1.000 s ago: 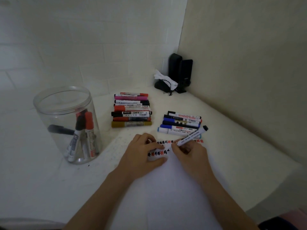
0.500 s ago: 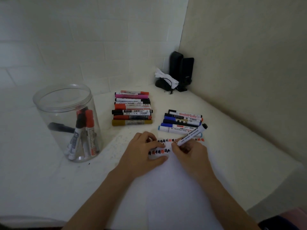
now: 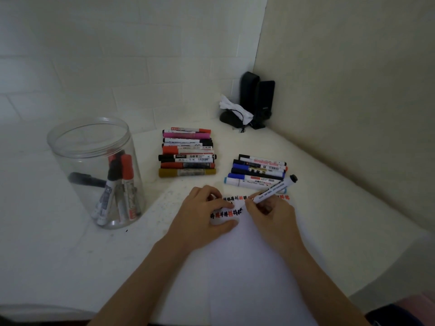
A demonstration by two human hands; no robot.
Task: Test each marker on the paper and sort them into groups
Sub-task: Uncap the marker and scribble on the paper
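A white sheet of paper (image 3: pixel 237 267) lies in front of me, with rows of small black and red test marks near its top edge. My right hand (image 3: pixel 270 216) grips a white marker with a black end (image 3: pixel 275 188), its tip down on the paper by the marks. My left hand (image 3: pixel 202 215) rests flat on the paper's upper left, fingers curled. Two sorted groups lie beyond the paper: a left pile of red, pink, black and gold markers (image 3: pixel 188 152) and a right pile of blue and black markers (image 3: pixel 257 171). A clear jar (image 3: pixel 94 170) at left holds several more markers.
Black speakers (image 3: pixel 257 100) and a black object with crumpled white paper (image 3: pixel 233 111) stand in the back corner where the tiled wall meets the beige wall. The white table's edge (image 3: pixel 381 276) runs diagonally at right, close to my right forearm.
The marker's tip has shifted slightly along the row of marks in my right hand. My left hand stays on the paper. The view moved a little.
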